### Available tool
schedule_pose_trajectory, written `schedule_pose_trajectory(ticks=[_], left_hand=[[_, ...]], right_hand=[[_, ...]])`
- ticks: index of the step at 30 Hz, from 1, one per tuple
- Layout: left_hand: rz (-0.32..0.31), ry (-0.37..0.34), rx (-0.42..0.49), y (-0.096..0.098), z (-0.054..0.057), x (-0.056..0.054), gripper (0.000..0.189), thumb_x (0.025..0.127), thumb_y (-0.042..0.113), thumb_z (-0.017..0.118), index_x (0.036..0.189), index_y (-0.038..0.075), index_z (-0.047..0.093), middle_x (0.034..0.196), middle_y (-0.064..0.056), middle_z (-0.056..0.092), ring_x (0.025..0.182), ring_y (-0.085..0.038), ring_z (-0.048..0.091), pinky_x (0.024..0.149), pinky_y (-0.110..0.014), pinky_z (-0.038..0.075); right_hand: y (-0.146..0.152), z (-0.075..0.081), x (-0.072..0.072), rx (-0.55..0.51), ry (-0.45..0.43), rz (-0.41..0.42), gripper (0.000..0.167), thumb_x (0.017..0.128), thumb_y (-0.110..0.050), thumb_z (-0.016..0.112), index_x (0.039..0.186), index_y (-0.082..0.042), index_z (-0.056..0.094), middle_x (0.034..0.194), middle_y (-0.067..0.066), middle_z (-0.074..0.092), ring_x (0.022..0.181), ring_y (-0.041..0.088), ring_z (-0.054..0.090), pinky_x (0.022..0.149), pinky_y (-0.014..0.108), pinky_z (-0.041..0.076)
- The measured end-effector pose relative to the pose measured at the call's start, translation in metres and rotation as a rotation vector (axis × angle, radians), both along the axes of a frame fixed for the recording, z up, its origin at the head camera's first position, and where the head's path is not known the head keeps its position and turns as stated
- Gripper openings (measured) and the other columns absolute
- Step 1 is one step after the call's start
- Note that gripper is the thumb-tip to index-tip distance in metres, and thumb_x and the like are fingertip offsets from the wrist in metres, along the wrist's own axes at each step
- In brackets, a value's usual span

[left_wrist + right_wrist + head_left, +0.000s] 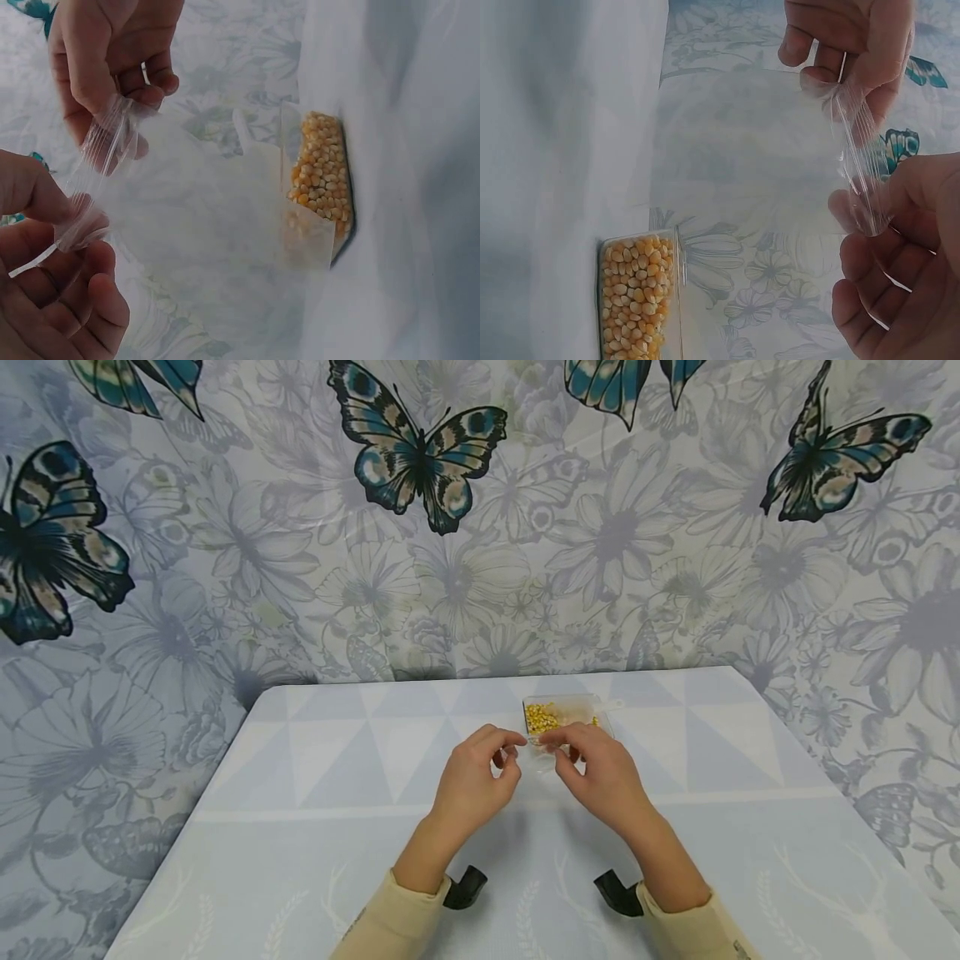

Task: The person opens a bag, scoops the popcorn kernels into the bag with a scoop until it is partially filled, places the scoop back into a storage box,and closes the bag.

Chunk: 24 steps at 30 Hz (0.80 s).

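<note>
A clear zip-top plastic bag [202, 195] hangs between both hands, its ridged strip stretched across the top. My left hand [474, 777] pinches one end of the strip between thumb and fingers. The other end is pinched by my right hand [603, 777]. In the left wrist view the left hand [52, 277] is low and the right hand [112, 60] above it; the right wrist view shows the right hand [907, 262] nearer. The bag looks empty. Just beyond the hands stands a clear box [570, 700] holding yellow corn kernels [634, 296].
The box and hands are over the far half of a pale patterned table [337, 852]. Behind the table's far edge hangs a cloth [247, 560] printed with flowers and butterflies. A black wrist mount [465, 887] sits by the left sleeve, another [619, 893] by the right.
</note>
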<state>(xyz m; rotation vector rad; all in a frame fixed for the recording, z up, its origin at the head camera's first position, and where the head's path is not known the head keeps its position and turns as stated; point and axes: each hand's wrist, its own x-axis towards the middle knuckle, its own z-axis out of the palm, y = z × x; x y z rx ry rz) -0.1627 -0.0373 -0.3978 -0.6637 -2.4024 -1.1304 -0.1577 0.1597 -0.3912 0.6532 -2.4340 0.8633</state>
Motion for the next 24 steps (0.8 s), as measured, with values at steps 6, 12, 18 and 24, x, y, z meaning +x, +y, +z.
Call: schedule_pose_trajectory(ticks=[6,12,18,24], left_hand=[[-0.039,-0.085,0.091,-0.002,0.002,-0.001,0.026,0.086,0.001,0.061,0.103,0.013,0.075,0.088,0.0,0.066,0.074,-0.01,0.056,0.061,-0.021,0.048],[-0.11,-0.206,0.228,-0.008,0.002,-0.006,0.029,0.089,0.001,0.061,0.108,0.017,0.075,0.093,0.0,0.064,0.08,-0.009,0.057,0.065,-0.023,0.049],[-0.15,-0.305,0.316,-0.014,0.002,-0.011,0.03,0.091,0.002,0.061,0.112,0.02,0.075,0.097,0.0,0.063,0.087,-0.012,0.057,0.07,-0.022,0.05],[-0.162,-0.36,0.356,-0.018,0.002,-0.015,0.03,0.092,0.003,0.06,0.115,0.016,0.074,0.099,-0.004,0.064,0.09,-0.013,0.058,0.072,-0.023,0.051]], right_hand=[[0.002,-0.001,-0.001,-0.037,-0.027,0.036,0.024,0.087,0.001,0.068,0.106,-0.012,0.073,0.097,-0.002,0.074,0.075,0.009,0.058,0.065,0.03,0.052],[0.007,-0.002,-0.005,-0.108,-0.079,0.066,0.023,0.089,-0.001,0.068,0.107,-0.012,0.073,0.1,-0.003,0.074,0.076,0.006,0.058,0.066,0.028,0.053],[0.009,0.0,-0.006,-0.161,-0.157,0.071,0.023,0.091,-0.002,0.066,0.11,-0.012,0.073,0.102,-0.003,0.073,0.076,0.006,0.057,0.069,0.024,0.051],[0.014,0.0,-0.008,-0.243,-0.212,0.088,0.022,0.094,-0.005,0.064,0.113,-0.012,0.071,0.105,0.003,0.074,0.082,0.006,0.06,0.071,0.023,0.052]])
